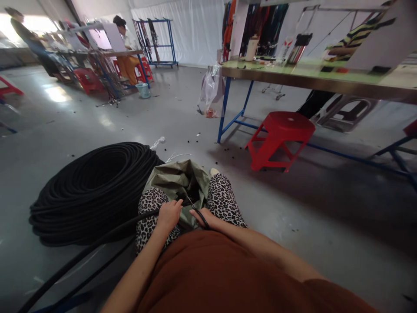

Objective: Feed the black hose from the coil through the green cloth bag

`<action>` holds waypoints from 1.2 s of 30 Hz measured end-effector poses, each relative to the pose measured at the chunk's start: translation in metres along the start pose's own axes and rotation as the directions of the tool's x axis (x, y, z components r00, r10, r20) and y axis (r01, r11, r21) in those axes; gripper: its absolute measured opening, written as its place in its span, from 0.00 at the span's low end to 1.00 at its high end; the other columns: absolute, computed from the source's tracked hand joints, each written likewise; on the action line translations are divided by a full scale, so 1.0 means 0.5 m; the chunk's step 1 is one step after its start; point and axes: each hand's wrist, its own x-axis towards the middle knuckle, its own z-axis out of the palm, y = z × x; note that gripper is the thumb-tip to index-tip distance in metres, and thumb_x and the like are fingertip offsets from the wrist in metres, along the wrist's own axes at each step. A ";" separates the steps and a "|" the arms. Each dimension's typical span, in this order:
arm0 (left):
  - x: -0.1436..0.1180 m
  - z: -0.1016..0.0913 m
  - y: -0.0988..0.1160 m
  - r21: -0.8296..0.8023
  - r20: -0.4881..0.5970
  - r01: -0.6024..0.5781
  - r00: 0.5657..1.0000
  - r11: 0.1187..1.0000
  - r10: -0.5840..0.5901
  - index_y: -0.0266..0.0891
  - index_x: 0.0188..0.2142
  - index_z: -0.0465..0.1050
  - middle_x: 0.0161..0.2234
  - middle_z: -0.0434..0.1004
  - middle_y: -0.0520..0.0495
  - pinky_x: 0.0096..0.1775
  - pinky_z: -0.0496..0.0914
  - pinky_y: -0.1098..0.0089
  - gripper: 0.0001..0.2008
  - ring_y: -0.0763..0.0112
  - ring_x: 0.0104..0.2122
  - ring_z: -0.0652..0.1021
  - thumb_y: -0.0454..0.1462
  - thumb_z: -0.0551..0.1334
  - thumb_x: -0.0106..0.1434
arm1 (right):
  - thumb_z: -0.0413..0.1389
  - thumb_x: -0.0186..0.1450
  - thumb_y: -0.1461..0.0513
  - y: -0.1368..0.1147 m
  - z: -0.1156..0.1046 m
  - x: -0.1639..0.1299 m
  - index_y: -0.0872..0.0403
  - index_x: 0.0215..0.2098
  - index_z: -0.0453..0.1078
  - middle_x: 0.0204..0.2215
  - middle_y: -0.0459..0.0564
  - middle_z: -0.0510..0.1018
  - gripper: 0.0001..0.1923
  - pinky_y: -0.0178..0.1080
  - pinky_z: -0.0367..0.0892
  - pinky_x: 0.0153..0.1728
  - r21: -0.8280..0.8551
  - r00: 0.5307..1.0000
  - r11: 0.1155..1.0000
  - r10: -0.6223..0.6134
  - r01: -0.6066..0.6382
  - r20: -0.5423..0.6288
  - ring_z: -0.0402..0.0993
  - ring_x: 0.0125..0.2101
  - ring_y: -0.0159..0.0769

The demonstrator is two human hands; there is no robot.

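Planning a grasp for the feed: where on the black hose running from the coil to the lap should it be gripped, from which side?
Probably the straight run of black hose just left of the left hand, from above: there it lifts off the floor, clear of the coil and the green bag.

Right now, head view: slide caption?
Both hands grip thin black tubing over a green sack, beside a big black coil.

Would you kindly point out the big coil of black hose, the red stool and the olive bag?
coil of black hose [94,187], head view, top windings.
red stool [282,124], head view, seat.
olive bag [177,178], head view, rumpled upper fabric.
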 end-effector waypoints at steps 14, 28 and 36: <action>0.002 0.015 -0.005 0.039 -0.003 -0.023 1.000 0.999 0.023 0.40 0.54 0.71 0.40 0.79 0.41 0.41 0.65 0.61 0.18 0.58 0.41 0.78 0.37 0.50 0.69 | 0.51 0.69 0.51 -0.002 -0.003 0.001 0.56 0.18 0.67 0.15 0.46 0.67 0.26 0.33 0.59 0.24 0.051 0.997 0.995 0.078 -0.080 0.028 0.64 0.20 0.30; 0.000 0.005 -0.001 0.007 -0.040 0.016 0.999 1.000 -0.016 0.38 0.53 0.71 0.40 0.79 0.41 0.41 0.66 0.63 0.17 0.60 0.41 0.78 0.35 0.52 0.68 | 0.52 0.66 0.42 0.014 -0.001 0.011 0.56 0.25 0.66 0.14 0.45 0.66 0.27 0.32 0.62 0.16 0.428 0.963 0.865 0.217 -0.264 0.158 0.64 0.14 0.31; -0.002 0.009 -0.006 -0.061 -0.133 0.045 0.990 0.997 -0.053 0.37 0.49 0.71 0.44 0.78 0.41 0.45 0.68 0.64 0.14 0.62 0.43 0.77 0.33 0.54 0.65 | 0.49 0.69 0.44 0.031 0.010 0.018 0.58 0.30 0.66 0.18 0.46 0.70 0.26 0.31 0.65 0.18 0.518 0.964 0.823 0.124 -0.231 0.234 0.67 0.17 0.30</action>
